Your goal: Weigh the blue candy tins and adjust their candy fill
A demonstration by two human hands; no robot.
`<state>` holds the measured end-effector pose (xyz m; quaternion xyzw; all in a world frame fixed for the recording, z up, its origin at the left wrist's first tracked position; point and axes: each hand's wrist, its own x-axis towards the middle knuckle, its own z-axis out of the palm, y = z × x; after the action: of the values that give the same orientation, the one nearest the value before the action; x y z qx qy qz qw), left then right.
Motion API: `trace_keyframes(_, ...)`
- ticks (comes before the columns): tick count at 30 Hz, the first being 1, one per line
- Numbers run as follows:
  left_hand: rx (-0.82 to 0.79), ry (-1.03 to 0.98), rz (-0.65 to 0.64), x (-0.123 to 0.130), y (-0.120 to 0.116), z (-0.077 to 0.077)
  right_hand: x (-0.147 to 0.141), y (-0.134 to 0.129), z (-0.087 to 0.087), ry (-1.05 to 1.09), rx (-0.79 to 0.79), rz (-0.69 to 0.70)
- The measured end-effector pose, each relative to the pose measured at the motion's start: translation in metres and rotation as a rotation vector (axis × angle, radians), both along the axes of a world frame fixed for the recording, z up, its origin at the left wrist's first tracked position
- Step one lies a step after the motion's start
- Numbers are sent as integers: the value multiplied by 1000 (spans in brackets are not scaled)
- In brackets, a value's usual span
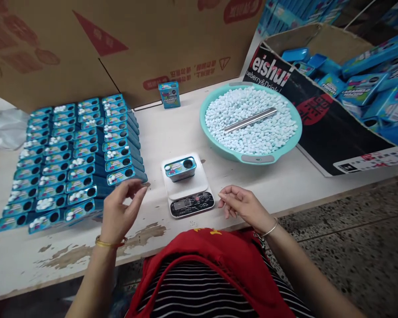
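A blue tin (180, 169) stands upright on a small white kitchen scale (185, 190), whose display seems to read zero. Its printed top has a dark round hole and one white mint at the left end. My left hand (121, 207) hovers left of the scale, by the front corner of the packed tins, with thumb and curled fingers apart and nothing between them. To the right of the scale is my right hand (242, 205), its thumb drawn against the bent fingers; whatever they may hold is hidden. Neither hand touches the tin.
Rows of blue tins (82, 141), many with white mints on top, fill the left. A turquoise basin (207, 132) of pale mints holds a metal scoop or tube (251, 120). Another tin (169, 95) stands by the cardboard (135, 48). An open carton (305, 132) of tins stands right.
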<state>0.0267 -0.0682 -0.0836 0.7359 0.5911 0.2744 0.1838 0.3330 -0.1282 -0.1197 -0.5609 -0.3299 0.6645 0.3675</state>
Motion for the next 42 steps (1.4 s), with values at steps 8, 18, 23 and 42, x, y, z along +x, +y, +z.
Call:
trace_keyframes(8,-38,-65,-5,-4,-18,-24,-17,32,37,-271,326,50)
trace_keyframes(18,107,-116,-101,18,-2,-16,-45,76,64,-611,616,144)
trace_keyframes(23,141,-129,-138,25,1,-14,-56,100,69,-767,638,245)
trace_keyframes(42,356,275,-408,82,26,-3,88,117,33,-1424,395,70)
